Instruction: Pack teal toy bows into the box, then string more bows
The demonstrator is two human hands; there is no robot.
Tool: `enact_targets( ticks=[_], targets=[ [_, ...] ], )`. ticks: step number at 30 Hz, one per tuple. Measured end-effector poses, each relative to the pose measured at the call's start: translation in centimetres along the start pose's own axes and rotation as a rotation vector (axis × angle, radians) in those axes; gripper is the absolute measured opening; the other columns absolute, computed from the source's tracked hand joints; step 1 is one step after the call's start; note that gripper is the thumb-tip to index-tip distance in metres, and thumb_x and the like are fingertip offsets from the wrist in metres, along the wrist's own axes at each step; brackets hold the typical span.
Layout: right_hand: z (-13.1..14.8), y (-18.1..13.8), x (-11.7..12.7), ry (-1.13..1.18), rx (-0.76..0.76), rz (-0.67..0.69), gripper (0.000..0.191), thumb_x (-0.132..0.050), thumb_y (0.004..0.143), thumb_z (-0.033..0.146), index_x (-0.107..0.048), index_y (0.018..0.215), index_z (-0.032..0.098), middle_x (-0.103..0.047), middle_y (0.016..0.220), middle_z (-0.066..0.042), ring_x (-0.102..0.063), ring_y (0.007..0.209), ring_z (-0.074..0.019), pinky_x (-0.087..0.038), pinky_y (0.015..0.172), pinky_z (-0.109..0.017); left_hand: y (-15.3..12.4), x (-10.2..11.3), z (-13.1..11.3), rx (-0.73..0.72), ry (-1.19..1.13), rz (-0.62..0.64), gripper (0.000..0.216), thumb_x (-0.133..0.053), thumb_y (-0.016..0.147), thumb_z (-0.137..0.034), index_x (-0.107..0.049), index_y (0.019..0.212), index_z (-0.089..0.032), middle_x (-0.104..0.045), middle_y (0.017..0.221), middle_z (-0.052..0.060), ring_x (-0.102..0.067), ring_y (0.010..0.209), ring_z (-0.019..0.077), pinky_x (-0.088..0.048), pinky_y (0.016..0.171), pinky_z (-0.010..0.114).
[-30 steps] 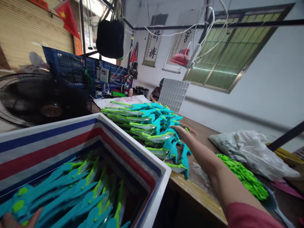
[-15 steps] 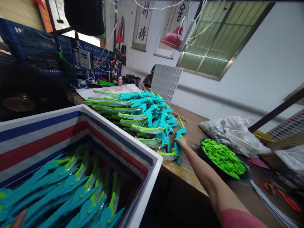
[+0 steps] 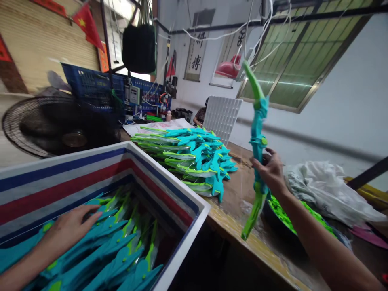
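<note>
My right hand (image 3: 270,169) is wrapped round the middle of a toy bow (image 3: 257,147), teal at the centre with bright green limbs. The bow stands upright in the air above the table edge, a thin string beside it. In the striped box (image 3: 169,200) at the lower left lie several more teal and green toy bows (image 3: 100,246), packed side by side. My left hand (image 3: 74,220) rests on them, fingers reaching forward and thumb apart. A pile of toy bows (image 3: 194,153) is heaped on the table beyond the box.
A dark basin of green plastic pieces (image 3: 285,212) stands behind my right forearm, near white sacks (image 3: 324,188). A black fan (image 3: 72,139) is behind the box. Across the table (image 3: 236,218), a person (image 3: 200,116) sits partly behind a grey ridged panel (image 3: 222,117).
My right hand has lifted a toy bow off the near end of the table pile and holds it upright. My left hand has come further into view over the box. The view has shifted left.
</note>
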State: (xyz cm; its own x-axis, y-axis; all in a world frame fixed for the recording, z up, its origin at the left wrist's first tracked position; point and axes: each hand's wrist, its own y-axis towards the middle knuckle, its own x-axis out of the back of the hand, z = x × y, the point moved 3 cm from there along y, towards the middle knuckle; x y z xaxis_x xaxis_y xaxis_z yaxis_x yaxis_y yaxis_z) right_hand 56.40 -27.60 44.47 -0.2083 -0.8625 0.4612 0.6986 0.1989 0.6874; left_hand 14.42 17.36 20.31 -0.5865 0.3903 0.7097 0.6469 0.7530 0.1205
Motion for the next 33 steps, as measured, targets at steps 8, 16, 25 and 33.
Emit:
enact_targets(
  ticks=[8,16,25,33],
  targets=[
    [24.2,-3.8,-9.2,0.568,0.458,0.476,0.047,-0.081,0.08,0.047,-0.069,0.115,0.018,-0.071,0.091,-0.003,-0.067,0.077,-0.0182,-0.059,0.071,-0.032,-3.0,7.6,-15.1,-0.234,-0.702,0.06,0.056,-0.072,0.08,-0.064,-0.076,0.114,-0.019,-0.078,0.109,0.009,-0.072,0.103,0.0304,-0.058,0.092,0.043],
    [39.4,-15.3,-22.9,0.995,0.728,0.604,0.049,-0.055,0.101,0.057,-0.052,0.133,0.02,-0.063,0.118,-0.008,-0.063,0.112,-0.0235,-0.057,0.097,-0.041,-1.9,16.3,-19.2,-0.662,-1.026,-0.191,0.033,-0.073,0.092,-0.048,-0.069,0.102,-0.016,-0.07,0.102,0.005,-0.066,0.11,0.0259,-0.054,0.101,0.042],
    [36.9,-22.6,-20.8,0.484,1.498,0.546,0.035,-0.058,0.102,0.028,-0.057,0.136,0.023,-0.067,0.125,-0.012,-0.061,0.124,-0.0312,-0.052,0.104,-0.049,-0.7,23.0,-3.5,-0.057,-0.004,-0.58,0.012,-0.059,0.096,-0.017,-0.06,0.106,-0.011,-0.066,0.097,0.01,-0.067,0.1,0.0296,-0.052,0.094,0.043],
    [29.7,-22.3,-36.2,-0.024,1.293,0.612,0.066,-0.056,0.1,0.048,-0.043,0.151,0.008,-0.052,0.149,-0.026,-0.037,0.147,-0.046,-0.035,0.113,-0.067,-1.4,13.2,10.3,0.147,0.61,-0.106,0.025,-0.047,0.094,-0.009,-0.056,0.117,-0.007,-0.065,0.118,0.023,-0.06,0.115,0.0371,-0.042,0.104,0.052]
  ],
)
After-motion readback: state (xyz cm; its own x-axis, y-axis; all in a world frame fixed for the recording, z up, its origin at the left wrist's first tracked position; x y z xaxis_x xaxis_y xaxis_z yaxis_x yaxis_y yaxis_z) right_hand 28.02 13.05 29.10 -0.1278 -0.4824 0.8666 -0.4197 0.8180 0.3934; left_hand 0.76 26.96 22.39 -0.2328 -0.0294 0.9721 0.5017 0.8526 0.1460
